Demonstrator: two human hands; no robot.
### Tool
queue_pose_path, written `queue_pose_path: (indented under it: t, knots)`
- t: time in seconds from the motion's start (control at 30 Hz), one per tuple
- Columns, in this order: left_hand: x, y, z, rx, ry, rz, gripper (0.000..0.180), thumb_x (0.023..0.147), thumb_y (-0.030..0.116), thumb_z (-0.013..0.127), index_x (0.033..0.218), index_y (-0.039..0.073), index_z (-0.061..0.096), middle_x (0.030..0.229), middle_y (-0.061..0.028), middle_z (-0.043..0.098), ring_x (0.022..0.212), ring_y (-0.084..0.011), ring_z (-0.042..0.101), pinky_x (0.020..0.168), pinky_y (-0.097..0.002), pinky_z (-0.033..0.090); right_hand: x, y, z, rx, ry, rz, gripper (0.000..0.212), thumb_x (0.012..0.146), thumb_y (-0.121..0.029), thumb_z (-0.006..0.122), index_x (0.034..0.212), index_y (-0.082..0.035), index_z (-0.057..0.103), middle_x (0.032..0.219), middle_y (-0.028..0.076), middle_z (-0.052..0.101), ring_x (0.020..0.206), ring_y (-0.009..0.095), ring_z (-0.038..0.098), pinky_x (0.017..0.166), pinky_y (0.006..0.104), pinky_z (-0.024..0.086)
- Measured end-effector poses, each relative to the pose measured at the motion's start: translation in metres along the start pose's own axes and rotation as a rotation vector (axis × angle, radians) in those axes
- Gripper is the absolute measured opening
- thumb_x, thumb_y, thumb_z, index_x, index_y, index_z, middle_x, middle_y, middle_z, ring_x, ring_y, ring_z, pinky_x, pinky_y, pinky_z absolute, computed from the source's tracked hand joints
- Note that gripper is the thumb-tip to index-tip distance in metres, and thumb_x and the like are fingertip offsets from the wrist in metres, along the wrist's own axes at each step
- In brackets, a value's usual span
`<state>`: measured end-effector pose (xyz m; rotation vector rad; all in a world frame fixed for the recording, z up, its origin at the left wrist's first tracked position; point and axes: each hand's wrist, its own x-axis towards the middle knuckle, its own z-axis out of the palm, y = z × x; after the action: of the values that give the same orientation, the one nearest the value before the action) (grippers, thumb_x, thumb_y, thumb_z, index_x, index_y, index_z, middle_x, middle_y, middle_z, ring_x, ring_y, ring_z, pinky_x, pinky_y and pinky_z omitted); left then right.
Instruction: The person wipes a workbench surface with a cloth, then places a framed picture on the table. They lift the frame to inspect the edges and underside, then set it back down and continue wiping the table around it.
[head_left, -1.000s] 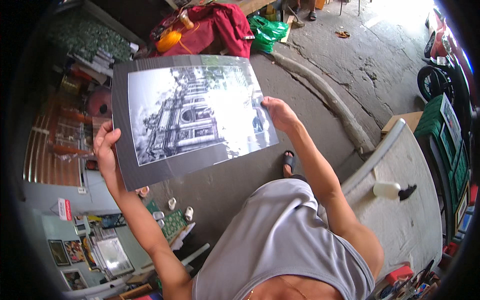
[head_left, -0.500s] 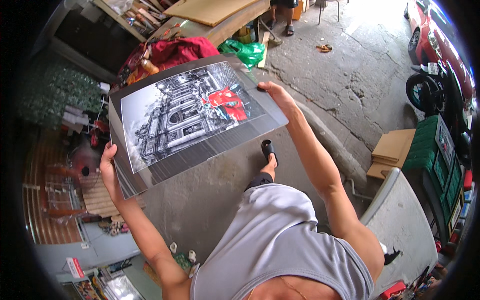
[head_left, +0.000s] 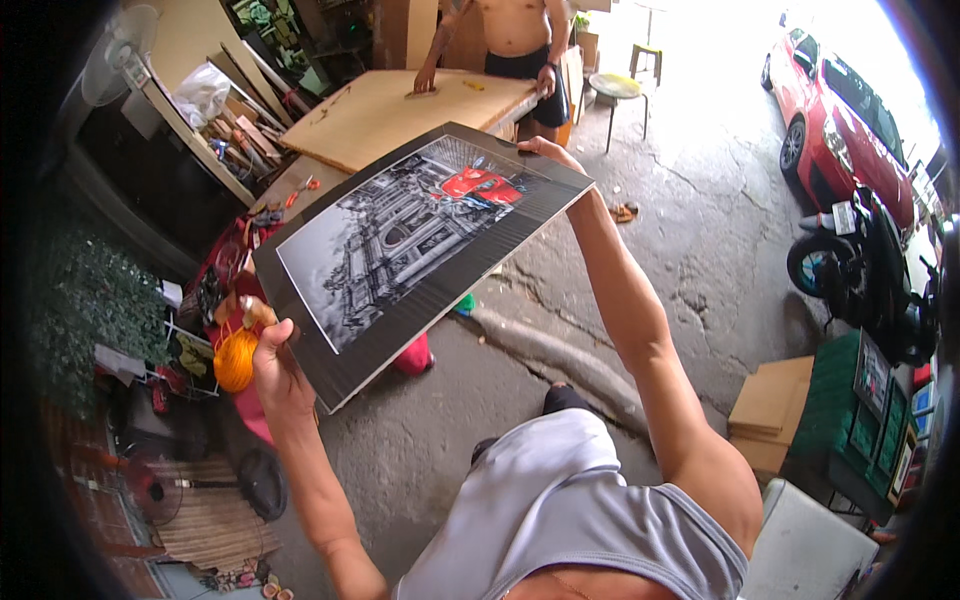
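Both my hands hold up a framed-looking print [head_left: 400, 235], a flat panel tilted in front of me. It bears a black-and-white building with a red vehicle, inside a wide dark border. My left hand [head_left: 280, 375] grips its near left edge, thumb showing at the side. At the far right edge my right hand [head_left: 552, 155] holds on, its fingers partly hidden by the panel. Beyond the panel stands a wooden work table [head_left: 375, 105]; another person's hand [head_left: 425, 82] rests on its top.
An orange yarn-like bundle [head_left: 235, 360] hangs near my left hand. A raised concrete ridge [head_left: 550, 350] crosses the floor. To the right are a black motorcycle [head_left: 865, 265], a red car [head_left: 835, 125], cardboard [head_left: 770, 400] and a green-covered stand [head_left: 835, 420]. A stool [head_left: 613, 88] stands ahead.
My view has shifted forward and up, showing more of the work table and the other person. The panel is still in both hands, now tilted more steeply.
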<state>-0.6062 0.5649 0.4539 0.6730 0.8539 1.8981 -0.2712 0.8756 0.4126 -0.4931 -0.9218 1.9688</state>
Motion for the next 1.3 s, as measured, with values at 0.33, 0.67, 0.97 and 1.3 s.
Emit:
queue_pose_path:
  t: [0.33,0.67,0.97,1.3]
  knots:
    - [0.191,-0.041,0.068,-0.297,-0.270,-0.224,0.046,0.081,0.001,0.051,0.127,-0.002,0.049,0.120,-0.0199,0.061,0.106,-0.0342,0.062,0.096,-0.0477,0.050,0.213,-0.087,-0.061,-0.052,-0.060,-0.043,0.026,0.083,-0.025,0.059,0.094,-0.002,0.064,0.082,0.011,0.068,0.065,0.019,0.064,0.062,0.0293,0.053]
    - [0.345,-0.053,0.125,-0.228,-0.156,-0.100,0.033,0.083,0.002,0.052,0.115,-0.006,0.056,0.106,-0.0179,0.066,0.096,-0.0296,0.067,0.087,-0.0399,0.056,0.380,-0.151,-0.074,0.078,-0.232,-0.002,0.026,0.087,-0.027,0.058,0.092,-0.002,0.064,0.083,0.014,0.069,0.064,0.022,0.065,0.058,0.0338,0.055]
    - [0.467,-0.047,0.144,-0.221,-0.378,-0.172,0.041,0.085,0.011,0.053,0.122,-0.006,0.053,0.118,-0.0202,0.062,0.107,-0.0327,0.062,0.097,-0.0448,0.048,0.484,-0.185,-0.100,0.127,-0.226,-0.125,0.022,0.085,-0.025,0.063,0.086,-0.004,0.063,0.082,0.013,0.068,0.067,0.024,0.064,0.063,0.0350,0.055]
    - [0.577,-0.078,0.196,-0.103,-0.422,0.027,0.043,0.086,0.023,0.052,0.118,-0.007,0.058,0.111,-0.0192,0.065,0.098,-0.0282,0.066,0.087,-0.0377,0.054,0.598,-0.246,-0.122,0.149,-0.353,-0.139,0.018,0.086,-0.022,0.062,0.080,-0.005,0.062,0.075,0.010,0.065,0.064,0.022,0.062,0.062,0.0350,0.053]
